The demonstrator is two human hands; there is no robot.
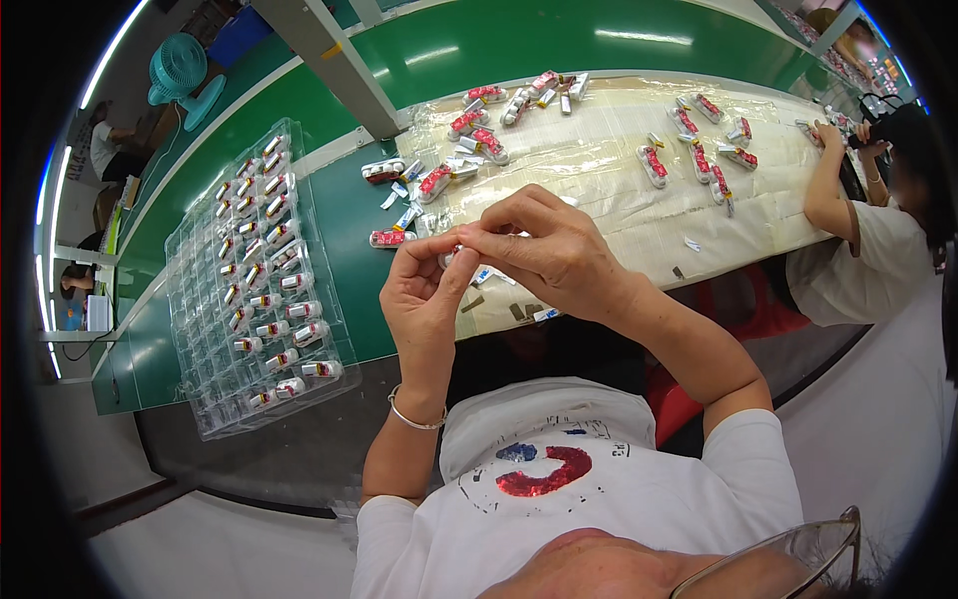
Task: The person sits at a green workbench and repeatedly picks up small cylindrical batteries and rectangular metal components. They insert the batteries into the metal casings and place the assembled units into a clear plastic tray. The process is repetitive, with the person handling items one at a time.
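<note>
In front of my chest, over the table's near edge, both hands meet fingertip to fingertip. My left hand (424, 295) pinches a small whitish piece (447, 258), mostly covered by the fingers. From the right, my right hand (554, 250) closes thumb and forefinger on the same spot; its exact grip is hidden. Just beyond the left fingertips lies a small oblong red-and-white piece (391, 239), shaped somewhat like a tiny shoe. More such pieces (436, 183) lie in a loose group behind my hands, with small blue-and-white strips (407, 217) among them.
On the left, a clear plastic tray (205, 339) of many pockets holds several small pieces. A metal post (334, 70) rises at the table's middle. More red-and-white pieces (699, 160) lie to the right on a cream covering (589, 220). A co-worker (863, 235) sits at the right.
</note>
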